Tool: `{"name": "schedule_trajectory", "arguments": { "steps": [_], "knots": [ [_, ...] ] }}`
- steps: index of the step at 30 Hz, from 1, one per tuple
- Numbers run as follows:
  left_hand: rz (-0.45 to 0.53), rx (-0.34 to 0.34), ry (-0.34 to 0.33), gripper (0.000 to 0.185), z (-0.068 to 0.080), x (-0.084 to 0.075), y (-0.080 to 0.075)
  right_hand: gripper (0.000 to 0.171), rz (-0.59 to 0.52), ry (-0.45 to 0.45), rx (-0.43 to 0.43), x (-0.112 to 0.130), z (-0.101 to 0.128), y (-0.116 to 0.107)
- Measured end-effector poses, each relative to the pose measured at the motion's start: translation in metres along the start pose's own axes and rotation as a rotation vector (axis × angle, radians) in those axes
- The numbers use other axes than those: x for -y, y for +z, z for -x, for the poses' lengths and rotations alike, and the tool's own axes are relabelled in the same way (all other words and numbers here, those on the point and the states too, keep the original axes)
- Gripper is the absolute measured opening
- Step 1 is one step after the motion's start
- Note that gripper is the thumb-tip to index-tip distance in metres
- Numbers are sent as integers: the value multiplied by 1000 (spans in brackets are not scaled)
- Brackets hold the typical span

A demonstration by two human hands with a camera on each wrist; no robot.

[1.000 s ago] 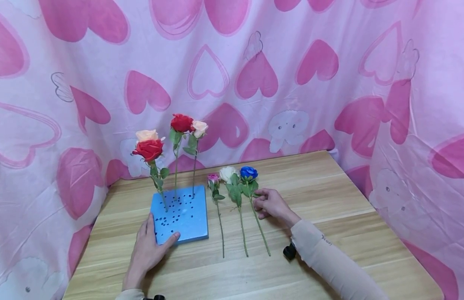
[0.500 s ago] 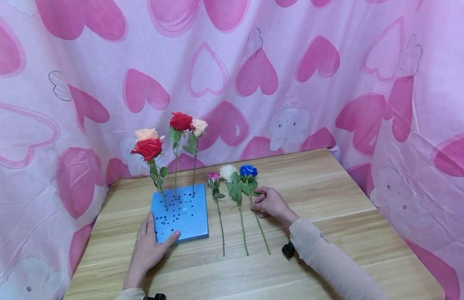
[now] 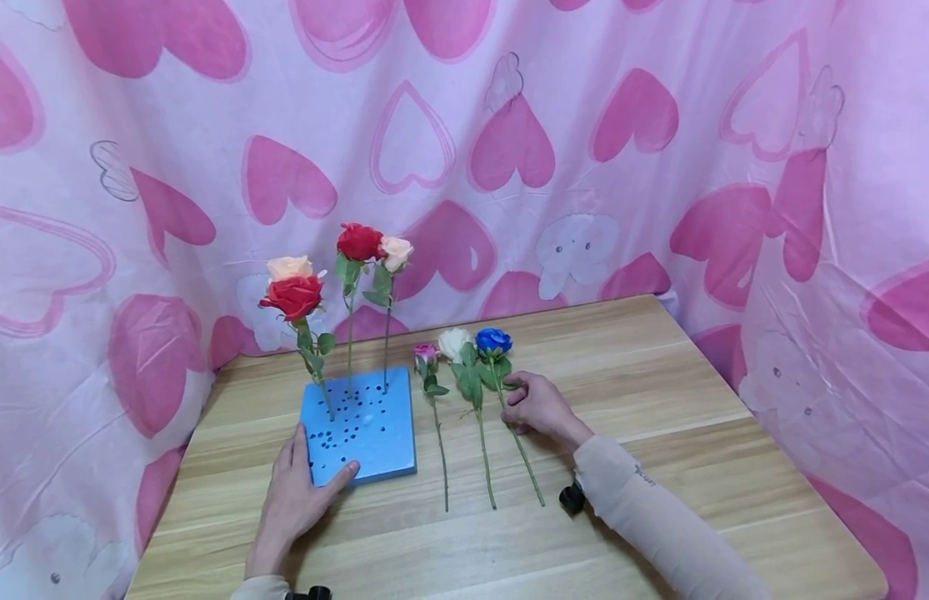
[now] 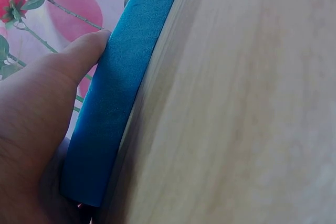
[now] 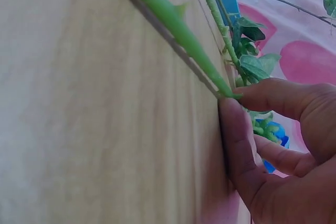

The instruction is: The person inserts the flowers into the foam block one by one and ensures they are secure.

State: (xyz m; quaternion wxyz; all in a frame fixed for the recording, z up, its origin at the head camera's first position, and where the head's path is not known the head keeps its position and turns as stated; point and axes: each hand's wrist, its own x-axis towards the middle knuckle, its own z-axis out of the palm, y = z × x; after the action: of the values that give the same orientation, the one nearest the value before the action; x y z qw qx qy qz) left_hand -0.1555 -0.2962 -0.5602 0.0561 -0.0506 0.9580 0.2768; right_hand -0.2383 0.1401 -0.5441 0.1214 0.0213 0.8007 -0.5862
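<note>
Since a second ago, the right hand's fingers have drawn in on the blue rose, and in my right-wrist feed thumb and finger now pinch its stem, below the leaves. That rose lies on the wooden table; I judge it light, its stem stiff but bendable, its petals soft and easily crushed, so I favour this stem hold. Beside it lie the white rose, then the pink rose. Farther left, the left hand grips the near corner of the blue holed block, where red roses and peach roses stand.
</note>
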Motion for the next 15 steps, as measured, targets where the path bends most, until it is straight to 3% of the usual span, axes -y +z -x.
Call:
{"name": "schedule_trajectory", "arguments": {
  "steps": [10,15],
  "knots": [
    [-2,-4,2,142,0,0,0,75,-46,19,51,2,-1,-2],
    [-1,-5,3,141,0,0,0,71,-84,-20,66,-1,-2,-5]
  ]
}}
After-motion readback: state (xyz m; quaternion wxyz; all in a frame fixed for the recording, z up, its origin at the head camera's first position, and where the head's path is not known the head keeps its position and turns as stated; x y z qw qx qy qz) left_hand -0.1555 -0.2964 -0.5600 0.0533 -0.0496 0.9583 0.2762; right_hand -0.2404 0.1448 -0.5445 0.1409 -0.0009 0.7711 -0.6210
